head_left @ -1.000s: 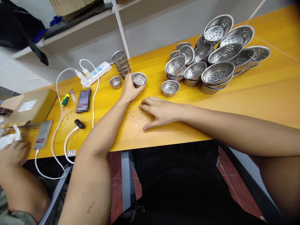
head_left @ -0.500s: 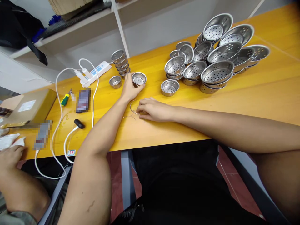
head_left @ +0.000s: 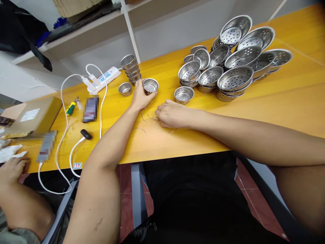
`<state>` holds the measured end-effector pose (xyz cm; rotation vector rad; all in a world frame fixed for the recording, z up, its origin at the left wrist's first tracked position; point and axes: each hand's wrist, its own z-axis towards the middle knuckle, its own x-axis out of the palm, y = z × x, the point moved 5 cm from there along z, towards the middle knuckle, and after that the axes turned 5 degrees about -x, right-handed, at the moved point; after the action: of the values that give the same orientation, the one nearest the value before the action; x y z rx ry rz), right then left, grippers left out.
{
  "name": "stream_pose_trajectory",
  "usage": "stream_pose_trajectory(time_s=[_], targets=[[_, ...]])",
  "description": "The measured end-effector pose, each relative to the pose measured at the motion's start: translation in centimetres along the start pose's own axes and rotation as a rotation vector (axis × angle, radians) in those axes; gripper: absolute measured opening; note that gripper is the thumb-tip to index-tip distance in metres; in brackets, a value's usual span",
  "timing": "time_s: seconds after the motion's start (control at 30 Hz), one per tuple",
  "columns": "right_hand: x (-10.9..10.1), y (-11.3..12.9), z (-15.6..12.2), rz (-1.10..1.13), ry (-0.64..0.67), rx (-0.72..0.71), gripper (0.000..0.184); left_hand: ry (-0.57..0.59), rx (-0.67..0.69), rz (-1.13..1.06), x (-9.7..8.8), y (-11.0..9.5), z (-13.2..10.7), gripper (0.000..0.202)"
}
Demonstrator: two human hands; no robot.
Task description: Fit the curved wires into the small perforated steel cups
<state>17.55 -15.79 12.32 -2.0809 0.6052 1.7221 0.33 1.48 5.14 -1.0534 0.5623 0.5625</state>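
Observation:
My left hand (head_left: 140, 96) is closed round a small perforated steel cup (head_left: 150, 85) that stands on the yellow table (head_left: 279, 101). My right hand (head_left: 171, 114) lies just in front of it with its fingers curled over a bunch of thin curved wire handles (head_left: 148, 117). One loose wire handle (head_left: 140, 129) lies apart near my left forearm.
A stack of small steel cups (head_left: 131, 69) and one single cup (head_left: 125, 88) stand left of my hand. Another cup (head_left: 184, 94) and a heap of larger perforated bowls (head_left: 236, 64) lie to the right. A power strip (head_left: 103, 79), cables, a screwdriver (head_left: 70, 107), a cardboard box (head_left: 31, 115) and another person's hand (head_left: 11, 169) are at the left.
My right hand went from lying flat on the wires to curling over them, and it has shifted a little to the right. The wires moved with it. My left hand stayed on the cup.

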Motion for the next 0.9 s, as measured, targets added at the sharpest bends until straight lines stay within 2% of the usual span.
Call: stream_pose_trajectory(time_s=[0.2, 0.37, 0.47, 0.53, 0.63, 0.7, 0.77, 0.9], targets=[[0.3, -1.3, 0.1, 0.099, -0.097, -0.077, 0.019, -0.009, 0.012, -0.027, 0.1, 0.2, 0.0, 0.082], [0.6, -2.5, 0.1, 0.120, -0.196, -0.037, 0.022, -0.035, 0.010, -0.051, 0.1, 0.4, 0.0, 0.082], [0.5, -3.2, -0.7, 0.120, -0.184, -0.009, 0.024, -0.036, 0.006, -0.074, 0.1, 0.5, 0.0, 0.082], [0.5, -3.4, -1.5, 0.095, -0.144, -0.043, 0.038, -0.033, 0.002, -0.080, 0.0, 0.6, 0.0, 0.083], [0.6, -3.5, -2.6, 0.135, -0.108, -0.086, 0.073, -0.033, -0.003, -0.078, -0.1, 0.5, 0.0, 0.084], [0.6, -3.4, -2.9, 0.177, -0.095, -0.067, 0.082, -0.030, -0.002, -0.076, -0.1, 0.3, 0.0, 0.084], [0.8, -3.0, -2.8, 0.217, -0.070, -0.042, 0.073, -0.023, 0.001, -0.067, -0.1, 0.1, 0.0, 0.082], [0.5, -1.5, -2.2, 0.265, -0.006, -0.045, 0.031, -0.004, 0.002, -0.033, -0.1, 0.0, 0.0, 0.079]])
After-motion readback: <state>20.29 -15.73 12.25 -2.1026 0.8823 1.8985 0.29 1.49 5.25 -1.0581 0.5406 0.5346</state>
